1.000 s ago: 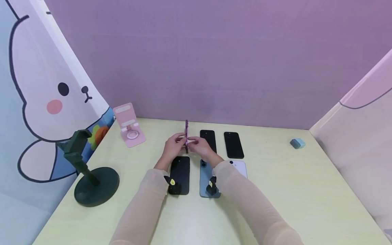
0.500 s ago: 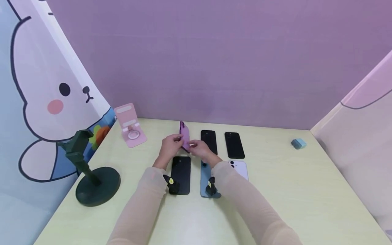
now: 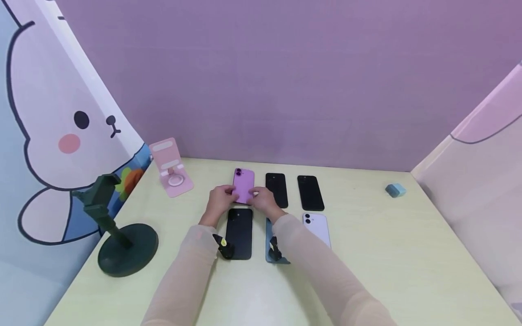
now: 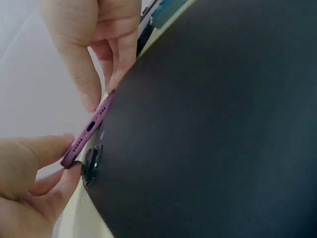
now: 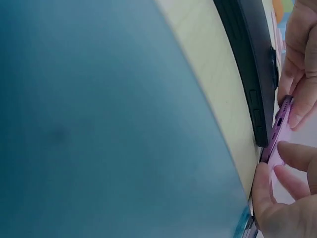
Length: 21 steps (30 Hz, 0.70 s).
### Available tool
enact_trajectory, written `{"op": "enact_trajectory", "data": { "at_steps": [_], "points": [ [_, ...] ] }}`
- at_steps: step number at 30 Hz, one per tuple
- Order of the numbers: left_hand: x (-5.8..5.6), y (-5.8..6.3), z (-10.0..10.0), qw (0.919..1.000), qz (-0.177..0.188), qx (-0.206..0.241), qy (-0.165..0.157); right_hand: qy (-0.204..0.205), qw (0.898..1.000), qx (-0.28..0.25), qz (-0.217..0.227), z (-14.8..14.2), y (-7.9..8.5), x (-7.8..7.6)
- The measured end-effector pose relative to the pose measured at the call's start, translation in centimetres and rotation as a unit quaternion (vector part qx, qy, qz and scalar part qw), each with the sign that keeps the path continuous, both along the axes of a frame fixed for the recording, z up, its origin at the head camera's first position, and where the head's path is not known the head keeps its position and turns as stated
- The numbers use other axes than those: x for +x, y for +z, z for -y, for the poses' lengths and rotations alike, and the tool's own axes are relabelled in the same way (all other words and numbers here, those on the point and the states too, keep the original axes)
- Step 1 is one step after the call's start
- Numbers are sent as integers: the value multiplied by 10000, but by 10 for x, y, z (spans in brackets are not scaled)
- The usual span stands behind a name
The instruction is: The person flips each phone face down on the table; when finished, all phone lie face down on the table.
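Observation:
A purple smartphone (image 3: pixel 243 183) lies back side up in the head view, its camera lenses toward the far left corner. My left hand (image 3: pixel 219 201) pinches its near left corner between thumb and fingers. At the near right corner, my right hand (image 3: pixel 265 201) pinches it too. The phone's bottom edge with its charging port faces me in the left wrist view, where the purple phone (image 4: pixel 89 130) looks slightly raised. Just in front lies a black phone (image 3: pixel 239 235). A blue phone (image 3: pixel 269 231) is partly hidden under my right wrist.
Two black phones, one nearer (image 3: pixel 276 190) and one farther right (image 3: pixel 311 193), lie right of the purple one. A pale lavender phone (image 3: pixel 318 226) sits by my right sleeve. Leftward stand a pink folding phone stand (image 3: pixel 171 167) and a dark green stand (image 3: pixel 128 249). A blue block (image 3: pixel 395 190) lies far right.
The purple smartphone has turned from edge-on and upright to lying back side up, lowered toward the table. Both hands have kept hold of it, and the left has shifted slightly left.

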<state>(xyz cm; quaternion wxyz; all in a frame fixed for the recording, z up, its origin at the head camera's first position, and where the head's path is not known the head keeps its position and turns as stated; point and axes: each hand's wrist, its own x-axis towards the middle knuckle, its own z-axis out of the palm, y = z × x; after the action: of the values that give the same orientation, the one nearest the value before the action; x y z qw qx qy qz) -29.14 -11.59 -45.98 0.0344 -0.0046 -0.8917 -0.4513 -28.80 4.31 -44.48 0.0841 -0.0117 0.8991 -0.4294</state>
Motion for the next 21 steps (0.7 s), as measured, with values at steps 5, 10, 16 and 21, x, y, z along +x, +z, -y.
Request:
{"op": "enact_trajectory", "data": {
  "at_steps": [5,10,16,21],
  "points": [
    [-1,1,1,9993,330,-151,-3,-35,9990,415,-132,4,0,0],
    [-4,11,-1,9976,598,-354,39,-41,9981,594,-178,7,3,-4],
    [-4,17,-2,9951,853,-487,84,64,9978,632,-182,6,5,-5],
    [-2,15,3,9956,829,-416,-146,450,9973,582,-86,-4,12,-4]
  ]
}}
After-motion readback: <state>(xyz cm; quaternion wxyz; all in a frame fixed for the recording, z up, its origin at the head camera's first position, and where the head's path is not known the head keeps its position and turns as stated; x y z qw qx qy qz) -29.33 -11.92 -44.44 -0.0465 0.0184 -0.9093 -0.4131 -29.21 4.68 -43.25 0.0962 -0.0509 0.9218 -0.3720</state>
